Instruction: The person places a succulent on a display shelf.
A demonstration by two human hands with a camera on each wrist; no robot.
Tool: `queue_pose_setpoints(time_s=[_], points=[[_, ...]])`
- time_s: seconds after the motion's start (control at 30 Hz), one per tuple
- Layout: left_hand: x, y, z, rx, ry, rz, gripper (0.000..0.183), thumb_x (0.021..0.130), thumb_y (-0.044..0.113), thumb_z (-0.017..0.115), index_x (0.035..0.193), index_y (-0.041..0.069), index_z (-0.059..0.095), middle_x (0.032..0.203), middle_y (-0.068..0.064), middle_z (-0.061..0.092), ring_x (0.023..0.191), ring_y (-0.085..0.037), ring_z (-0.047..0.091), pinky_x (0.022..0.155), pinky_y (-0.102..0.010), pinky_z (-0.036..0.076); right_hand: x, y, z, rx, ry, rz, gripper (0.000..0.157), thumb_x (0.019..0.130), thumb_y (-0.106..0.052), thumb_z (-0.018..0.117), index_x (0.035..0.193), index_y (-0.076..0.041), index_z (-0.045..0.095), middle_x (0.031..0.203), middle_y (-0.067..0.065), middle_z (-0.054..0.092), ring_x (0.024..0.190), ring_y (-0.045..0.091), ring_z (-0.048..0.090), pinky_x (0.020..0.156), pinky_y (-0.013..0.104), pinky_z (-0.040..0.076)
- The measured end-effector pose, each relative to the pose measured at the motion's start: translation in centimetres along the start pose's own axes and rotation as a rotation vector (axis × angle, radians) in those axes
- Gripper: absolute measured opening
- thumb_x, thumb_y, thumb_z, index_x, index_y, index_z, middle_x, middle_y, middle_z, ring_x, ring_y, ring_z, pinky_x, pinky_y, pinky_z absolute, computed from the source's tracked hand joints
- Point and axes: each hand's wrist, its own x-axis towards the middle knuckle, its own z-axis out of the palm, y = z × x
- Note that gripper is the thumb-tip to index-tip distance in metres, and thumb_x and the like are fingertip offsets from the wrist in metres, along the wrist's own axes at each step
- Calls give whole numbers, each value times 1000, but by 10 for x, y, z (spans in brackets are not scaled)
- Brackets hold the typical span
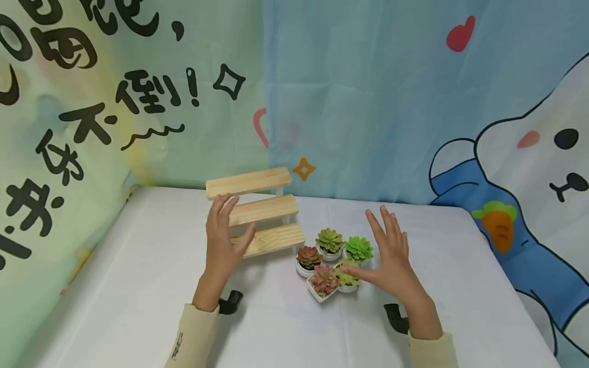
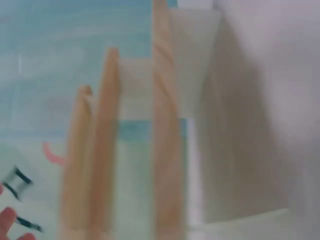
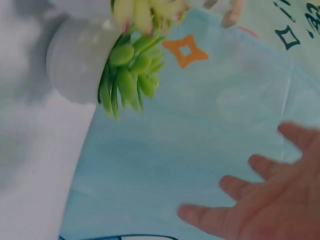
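Note:
A three-tier wooden shelf stand (image 1: 264, 209) with white side supports stands on the table, its tiers bare. My left hand (image 1: 223, 240) hovers over the stand's left end, fingers spread and holding nothing. In the left wrist view the wooden slats (image 2: 167, 150) run upright, with only fingertips (image 2: 7, 220) at the lower left. Right of the stand sits a cluster of potted succulents: brown (image 1: 309, 257), pink (image 1: 324, 280), dark green (image 1: 329, 240), bright green (image 3: 127, 75) and yellow-green (image 1: 346, 273). My right hand (image 1: 391, 258) is spread beside them, its thumb overlapping the yellow-green one.
A white cloth covers the table (image 1: 129, 286). Behind it hangs a printed curtain (image 1: 359, 102) with lettering and a bear figure (image 1: 547, 163). Black wrist-camera mounts (image 1: 231, 302) jut from under both wrists.

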Motion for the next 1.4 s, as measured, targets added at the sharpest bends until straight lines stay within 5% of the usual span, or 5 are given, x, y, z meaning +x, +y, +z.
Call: queue_pose_setpoints(time_s=[0.17,0.3,0.4,0.87,1.4], points=[[-2,-26,0,-313,142,-326,54,92,7,61,139,-5,38,142,-24,34,136,-37,28,108,-57,24,-10,0,-7,232,-2,157,106,77,-15,82,158,-13,13,161,20,8,145,45,9,103,72,21],[-9,-46,-3,-541,101,-606,62,97,14,53,150,2,23,153,-18,21,142,-37,21,114,-51,19,-25,1,1,343,-43,281,100,83,-11,77,157,-7,11,158,25,13,142,48,16,106,64,29],[-12,-57,-3,-656,25,-728,66,99,21,45,155,7,13,158,-17,13,144,-37,18,114,-53,19,-37,1,11,392,-52,374,93,84,-10,75,155,-3,14,155,27,19,139,48,26,104,60,35],[-25,-75,0,-782,-99,-696,66,99,25,39,158,14,11,164,-9,9,147,-30,15,117,-51,14,-44,-1,35,484,-136,707,81,86,-16,75,143,6,23,138,26,35,119,41,50,88,41,50],[-28,-79,1,-832,-74,-706,63,99,23,39,157,11,17,162,-10,15,142,-30,23,111,-49,23,-36,5,51,317,-188,641,85,79,-12,81,143,10,30,133,30,46,110,34,49,78,34,46]])
